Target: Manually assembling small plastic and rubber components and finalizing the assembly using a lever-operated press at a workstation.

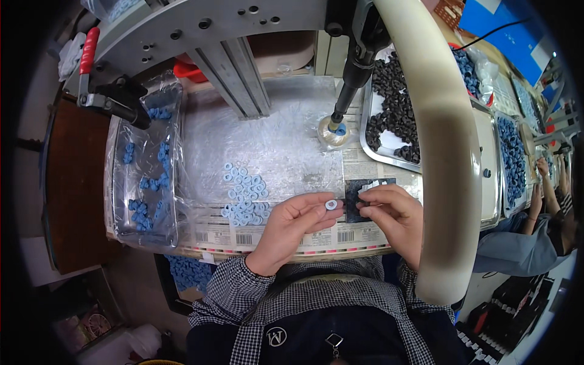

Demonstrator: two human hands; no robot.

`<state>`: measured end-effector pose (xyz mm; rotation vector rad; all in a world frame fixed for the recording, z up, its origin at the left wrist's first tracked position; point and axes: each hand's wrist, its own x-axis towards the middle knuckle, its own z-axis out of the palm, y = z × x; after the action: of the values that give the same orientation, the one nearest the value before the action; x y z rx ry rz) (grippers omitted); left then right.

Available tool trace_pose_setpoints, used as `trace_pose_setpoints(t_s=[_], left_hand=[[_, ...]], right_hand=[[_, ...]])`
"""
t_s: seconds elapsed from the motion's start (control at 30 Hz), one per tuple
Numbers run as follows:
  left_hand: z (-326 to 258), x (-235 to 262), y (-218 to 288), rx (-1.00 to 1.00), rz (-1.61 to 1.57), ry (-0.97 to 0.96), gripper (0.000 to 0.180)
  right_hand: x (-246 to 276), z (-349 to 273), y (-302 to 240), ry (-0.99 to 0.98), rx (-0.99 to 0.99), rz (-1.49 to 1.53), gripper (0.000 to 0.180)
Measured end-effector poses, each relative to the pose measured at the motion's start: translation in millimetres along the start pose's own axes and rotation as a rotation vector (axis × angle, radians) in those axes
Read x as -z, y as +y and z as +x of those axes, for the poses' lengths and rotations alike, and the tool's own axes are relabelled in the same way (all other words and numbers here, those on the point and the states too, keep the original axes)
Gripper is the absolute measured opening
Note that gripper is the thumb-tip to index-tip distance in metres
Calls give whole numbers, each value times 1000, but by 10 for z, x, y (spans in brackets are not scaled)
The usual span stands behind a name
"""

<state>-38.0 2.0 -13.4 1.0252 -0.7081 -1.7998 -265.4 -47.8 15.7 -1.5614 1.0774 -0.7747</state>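
Observation:
My left hand pinches a small pale ring with a dark centre between thumb and fingers. A little to the right, my right hand has thumb and fingertips closed around a small dark part, mostly covered by the fingers. That hand is over the edge of a dark square pad, which carries some small white pieces. Left of my hands lies a loose pile of pale blue rings. Beyond them, a black press rod points down at a round fixture with a blue part on it.
A plastic-lined tray with blue parts stands at the left. A metal tray of black parts is at the back right. A thick cream-coloured curved tube arches past my right arm. A red-handled clamp hangs upper left. Other people's hands work far right.

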Motion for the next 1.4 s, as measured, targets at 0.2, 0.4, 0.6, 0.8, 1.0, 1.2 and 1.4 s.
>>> trace_pose_setpoints(t_s=[0.2,0.4,0.6,0.8,1.0,1.2,1.4], left_hand=[[26,-99,68,-40,111,-37,35],[52,-69,19,-32,235,-80,33],[56,-65,-78,-75,53,-19,18],[105,-20,-116,-1,-35,-32,15],[64,48,-92,-11,-87,-64,16],[8,49,-92,100,-275,-168,15],[-379,31,548,-84,146,51,20]], right_hand=[[-75,68,22,-33,270,-306,22],[-76,128,101,-132,422,-554,22],[-61,126,87,-114,398,-458,22],[-50,96,77,-124,282,-303,26],[-37,124,2,-180,293,-307,30],[-107,121,-163,-133,491,-378,32],[-144,160,-311,-110,450,-387,30]])
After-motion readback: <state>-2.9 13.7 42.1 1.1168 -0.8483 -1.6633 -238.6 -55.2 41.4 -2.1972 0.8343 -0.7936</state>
